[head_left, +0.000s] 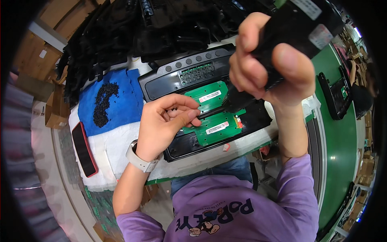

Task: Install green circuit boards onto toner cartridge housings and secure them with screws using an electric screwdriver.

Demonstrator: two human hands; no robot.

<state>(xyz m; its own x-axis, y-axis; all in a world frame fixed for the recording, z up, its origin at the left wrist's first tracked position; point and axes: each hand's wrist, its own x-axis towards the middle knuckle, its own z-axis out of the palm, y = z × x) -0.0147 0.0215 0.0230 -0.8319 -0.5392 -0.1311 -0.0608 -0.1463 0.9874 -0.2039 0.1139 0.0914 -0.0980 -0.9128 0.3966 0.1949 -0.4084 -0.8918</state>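
My right hand (278, 64) is wrapped round a black power screwdriver (294, 32), raised close to the camera, its dark nose pointing down toward the circuit boards. Two green circuit boards with white labels, an upper one (207, 97) and a lower one (219, 131), lie in an open black plastic housing (177, 151). Over their left edges, my left hand (167, 121) has thumb and forefinger pinched together. Small dark bits, which look like screws, show in its curled palm. What sits between the fingertips is too small to make out.
On the blue cloth (129, 101) at left lies a heap of small black screws (105, 105). A red-edged phone (84, 149) rests on the white table cover. Many black plastic housings (173, 28) are piled at the back. At right, another housing (336, 94) lies on a green surface (342, 149).
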